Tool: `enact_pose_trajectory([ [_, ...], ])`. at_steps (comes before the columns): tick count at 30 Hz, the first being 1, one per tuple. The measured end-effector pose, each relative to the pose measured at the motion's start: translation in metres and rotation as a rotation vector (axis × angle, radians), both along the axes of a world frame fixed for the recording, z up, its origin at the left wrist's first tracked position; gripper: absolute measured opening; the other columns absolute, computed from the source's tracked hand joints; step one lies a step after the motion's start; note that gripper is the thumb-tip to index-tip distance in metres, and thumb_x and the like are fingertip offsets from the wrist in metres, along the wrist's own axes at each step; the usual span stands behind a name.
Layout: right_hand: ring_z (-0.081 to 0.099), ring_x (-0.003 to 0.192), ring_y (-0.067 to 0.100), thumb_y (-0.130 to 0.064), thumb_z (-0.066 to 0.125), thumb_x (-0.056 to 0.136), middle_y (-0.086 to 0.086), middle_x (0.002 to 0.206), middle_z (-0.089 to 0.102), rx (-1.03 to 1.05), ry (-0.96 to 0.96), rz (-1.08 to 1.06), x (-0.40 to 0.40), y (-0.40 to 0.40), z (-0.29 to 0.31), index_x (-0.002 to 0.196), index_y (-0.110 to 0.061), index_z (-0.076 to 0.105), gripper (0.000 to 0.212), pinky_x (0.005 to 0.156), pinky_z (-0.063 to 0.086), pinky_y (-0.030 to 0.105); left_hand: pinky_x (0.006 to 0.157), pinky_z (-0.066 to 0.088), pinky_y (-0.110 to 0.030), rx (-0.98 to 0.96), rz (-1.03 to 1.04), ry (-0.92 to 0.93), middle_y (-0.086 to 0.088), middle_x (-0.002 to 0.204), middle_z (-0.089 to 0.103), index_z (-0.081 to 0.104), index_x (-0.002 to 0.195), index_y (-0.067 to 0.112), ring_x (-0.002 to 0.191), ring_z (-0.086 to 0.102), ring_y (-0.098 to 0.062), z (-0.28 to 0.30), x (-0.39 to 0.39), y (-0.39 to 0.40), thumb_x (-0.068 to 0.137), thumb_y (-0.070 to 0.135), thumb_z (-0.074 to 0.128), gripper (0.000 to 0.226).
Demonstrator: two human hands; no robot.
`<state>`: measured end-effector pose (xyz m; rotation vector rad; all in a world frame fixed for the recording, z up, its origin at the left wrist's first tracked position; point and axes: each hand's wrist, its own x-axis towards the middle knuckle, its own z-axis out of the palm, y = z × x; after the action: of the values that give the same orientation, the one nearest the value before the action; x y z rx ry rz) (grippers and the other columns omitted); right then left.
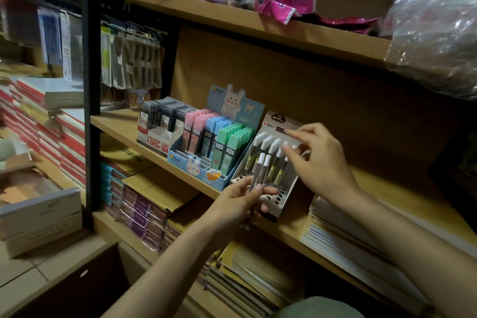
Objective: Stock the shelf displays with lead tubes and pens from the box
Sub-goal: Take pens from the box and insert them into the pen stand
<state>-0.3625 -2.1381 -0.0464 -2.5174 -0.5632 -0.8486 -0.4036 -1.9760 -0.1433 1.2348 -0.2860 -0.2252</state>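
A white display stand (277, 200) with round holes sits on the middle shelf and holds several white-capped lead tubes (273, 156). My left hand (238, 204) grips a small bundle of the same tubes (259, 171) just in front of the stand. My right hand (318, 160) reaches over the stand's back rows, its fingertips pinching the white cap of one tube there. To the left stand a blue rabbit display (198, 164) with pink, blue and green lead cases and a white display (154, 138) with dark cases.
The wooden shelf (121, 121) has bare room at its left end. Stacked notebooks (343, 240) lie right of the stand. Books fill the lower shelf (144, 212). A plastic bag (436, 26) bulges from the top right. A cardboard box (41, 217) sits low at left.
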Motion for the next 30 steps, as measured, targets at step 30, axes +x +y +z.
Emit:
enact_pose_trajectory([
  [30, 0.065, 0.078, -0.001, -0.020, 0.076, 0.081, -0.009, 0.087, 0.069, 0.000, 0.087, -0.039, 0.007, -0.029, 0.034, 0.095, -0.022, 0.071, 0.015, 0.067, 0.052, 0.011, 0.066, 0.046, -0.015, 0.284, 0.321, -0.147, 0.009, 0.110, 0.063, 0.057, 0.128, 0.029, 0.093, 0.059, -0.001, -0.018, 0.021, -0.015, 0.098, 0.027, 0.051, 0.031],
])
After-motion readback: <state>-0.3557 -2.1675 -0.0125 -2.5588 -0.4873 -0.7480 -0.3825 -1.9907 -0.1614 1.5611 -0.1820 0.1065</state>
